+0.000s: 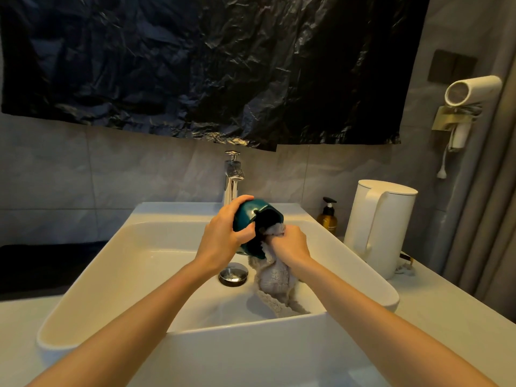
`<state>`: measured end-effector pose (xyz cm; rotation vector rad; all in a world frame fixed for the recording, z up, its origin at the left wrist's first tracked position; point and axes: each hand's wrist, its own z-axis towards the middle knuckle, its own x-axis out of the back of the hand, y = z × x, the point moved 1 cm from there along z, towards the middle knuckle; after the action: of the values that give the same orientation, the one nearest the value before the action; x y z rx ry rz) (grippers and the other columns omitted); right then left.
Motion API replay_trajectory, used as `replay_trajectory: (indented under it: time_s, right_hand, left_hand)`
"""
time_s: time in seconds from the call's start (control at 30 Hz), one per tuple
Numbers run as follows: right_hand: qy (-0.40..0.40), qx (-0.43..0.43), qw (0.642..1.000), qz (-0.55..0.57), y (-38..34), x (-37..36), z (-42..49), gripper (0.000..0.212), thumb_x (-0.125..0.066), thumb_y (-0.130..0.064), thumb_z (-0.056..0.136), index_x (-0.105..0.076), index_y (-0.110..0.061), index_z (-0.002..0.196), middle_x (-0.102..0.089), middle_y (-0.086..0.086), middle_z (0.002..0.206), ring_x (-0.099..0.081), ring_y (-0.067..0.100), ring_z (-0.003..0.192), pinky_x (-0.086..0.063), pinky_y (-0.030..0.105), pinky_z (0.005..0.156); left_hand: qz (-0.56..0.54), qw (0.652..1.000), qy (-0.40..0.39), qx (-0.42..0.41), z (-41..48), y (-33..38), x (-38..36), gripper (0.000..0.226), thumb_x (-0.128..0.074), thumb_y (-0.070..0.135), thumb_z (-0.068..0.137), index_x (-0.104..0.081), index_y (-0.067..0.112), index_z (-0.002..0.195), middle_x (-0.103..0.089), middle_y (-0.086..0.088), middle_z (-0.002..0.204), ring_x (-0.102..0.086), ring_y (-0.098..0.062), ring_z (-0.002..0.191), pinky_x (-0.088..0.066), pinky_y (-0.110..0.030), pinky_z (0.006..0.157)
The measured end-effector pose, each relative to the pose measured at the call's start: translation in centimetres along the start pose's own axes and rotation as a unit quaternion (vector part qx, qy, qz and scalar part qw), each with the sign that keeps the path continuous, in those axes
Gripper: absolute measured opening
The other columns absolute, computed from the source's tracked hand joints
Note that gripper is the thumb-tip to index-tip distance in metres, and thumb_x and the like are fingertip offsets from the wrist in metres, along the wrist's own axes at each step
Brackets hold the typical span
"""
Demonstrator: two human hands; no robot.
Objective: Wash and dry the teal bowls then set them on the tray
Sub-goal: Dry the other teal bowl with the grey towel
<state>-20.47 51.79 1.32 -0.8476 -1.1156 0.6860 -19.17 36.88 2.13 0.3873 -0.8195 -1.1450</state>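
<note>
Dim bathroom, white sink [134,233]: held a teal bowl [245,216] just above the basin, cloth [275,283] pushed inside.
Gripped the bowl by its glossy teal outer wall with the left hand [223,236], fingers curled over the base, thumb on the side. Tipped it on its side, dark mouth turned toward the right hand [290,244]. Clutched the fluffy pale cloth in that right hand, bunched into the bowl's mouth, tail hanging down to the basin floor beside the chrome drain plug [233,273]. Saw a chrome tap [233,177] just behind the bowl, an amber pump bottle [328,216] and white kettle [379,224] on the counter at right, a white hair dryer [469,93] on the wall, crinkled black plastic sheet [195,65] above.
</note>
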Motion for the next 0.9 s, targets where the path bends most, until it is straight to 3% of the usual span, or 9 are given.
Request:
replay_trajectory:
  time_s: [0.07,0.17,0.33,0.4,0.53,0.67,0.73,0.8,0.9]
  right_hand:
    - [0.018,0.021,1.0,-0.012,-0.4,-0.2,0.2,0.021,-0.047,-0.01,0.093,-0.066,-0.004,0.097,-0.062,0.01,0.089,-0.058,0.028,0.087,-0.044,0.031,0.07]
    - [-0.022,-0.072,0.991,0.112,-0.9,-1.1,0.2,0.026,-0.049,-0.018,0.095,-0.063,-0.004,0.112,-0.067,0.012,0.103,-0.063,0.029,0.097,-0.053,0.038,0.086]
    - [-0.208,-0.25,0.869,0.372,-1.6,-1.5,-1.5,0.023,-0.052,-0.019,0.097,-0.066,-0.001,0.101,-0.071,0.016,0.091,-0.066,0.03,0.087,-0.053,0.039,0.081]
    - [-0.196,-0.237,0.867,0.392,-1.6,-1.8,-1.1,0.022,-0.053,-0.016,0.096,-0.065,-0.001,0.108,-0.07,0.018,0.1,-0.066,0.032,0.096,-0.053,0.039,0.082]
    - [-0.048,-0.232,0.923,0.304,-0.3,-1.9,-0.2,0.028,-0.067,-0.013,0.085,-0.063,0.0,0.109,-0.07,0.017,0.092,-0.067,0.028,0.08,-0.057,0.034,0.066]
    - [0.072,-0.132,0.978,0.145,0.4,0.6,0.7,0.027,-0.075,-0.02,0.075,-0.069,-0.003,0.095,-0.068,0.009,0.086,-0.064,0.026,0.082,-0.054,0.034,0.074]
    - [0.117,-0.032,0.992,0.038,-0.7,2.4,0.5,0.012,-0.07,-0.015,0.077,-0.07,-0.004,0.082,-0.065,0.009,0.077,-0.061,0.026,0.077,-0.046,0.029,0.063]
    - [0.143,0.084,0.981,-0.102,-2.2,3.9,0.1,0.007,-0.062,-0.008,0.078,-0.067,-0.004,0.075,-0.063,0.011,0.072,-0.06,0.027,0.071,-0.039,0.028,0.056]
    - [0.133,0.221,0.914,-0.312,-5.0,4.7,-0.7,0.012,-0.056,-0.011,0.085,-0.066,-0.01,0.093,-0.068,0.012,0.09,-0.062,0.031,0.081,-0.04,0.03,0.059]
  left_hand:
    - [-0.003,1.0,0.018,-0.003,0.0,0.2,0.1,0.048,-0.056,0.034,0.08,-0.044,0.039,0.127,-0.056,0.006,0.12,-0.055,-0.014,0.106,-0.054,-0.029,0.088]
    - [0.026,0.999,0.033,-0.02,0.0,0.1,0.3,0.05,-0.06,0.023,0.087,-0.042,0.032,0.134,-0.054,0.002,0.125,-0.053,-0.014,0.108,-0.052,-0.028,0.089]
    - [0.018,0.997,0.064,-0.035,-0.1,0.8,0.5,0.048,-0.058,0.031,0.089,-0.041,0.032,0.134,-0.054,0.002,0.122,-0.054,-0.012,0.104,-0.049,-0.02,0.086]
    - [0.005,0.998,0.053,-0.04,-0.1,0.9,0.4,0.051,-0.061,0.027,0.088,-0.04,0.032,0.134,-0.053,0.004,0.123,-0.053,-0.011,0.105,-0.048,-0.018,0.086]
    - [-0.008,0.999,0.013,-0.041,-0.1,0.8,0.1,0.064,-0.069,0.019,0.075,-0.039,0.038,0.128,-0.053,0.009,0.122,-0.054,-0.009,0.104,-0.054,-0.03,0.088]
    - [-0.052,0.998,-0.03,0.005,0.1,1.0,-0.1,0.071,-0.078,0.02,0.074,-0.035,0.042,0.126,-0.055,0.016,0.112,-0.058,-0.008,0.099,-0.053,-0.014,0.079]
    - [-0.073,0.995,-0.037,0.05,0.2,1.1,-0.3,0.074,-0.08,0.021,0.072,-0.031,0.038,0.124,-0.057,0.012,0.104,-0.059,-0.008,0.093,-0.05,-0.01,0.07]
    - [-0.102,0.989,-0.036,0.101,0.3,1.1,-0.5,0.072,-0.079,0.018,0.074,-0.028,0.033,0.122,-0.059,0.001,0.103,-0.061,-0.011,0.09,-0.049,-0.012,0.066]
    - [-0.184,0.964,-0.044,0.185,0.5,0.9,-0.5,0.068,-0.075,0.013,0.078,-0.026,0.034,0.122,-0.051,-0.004,0.115,-0.059,-0.019,0.1,-0.053,-0.018,0.062]
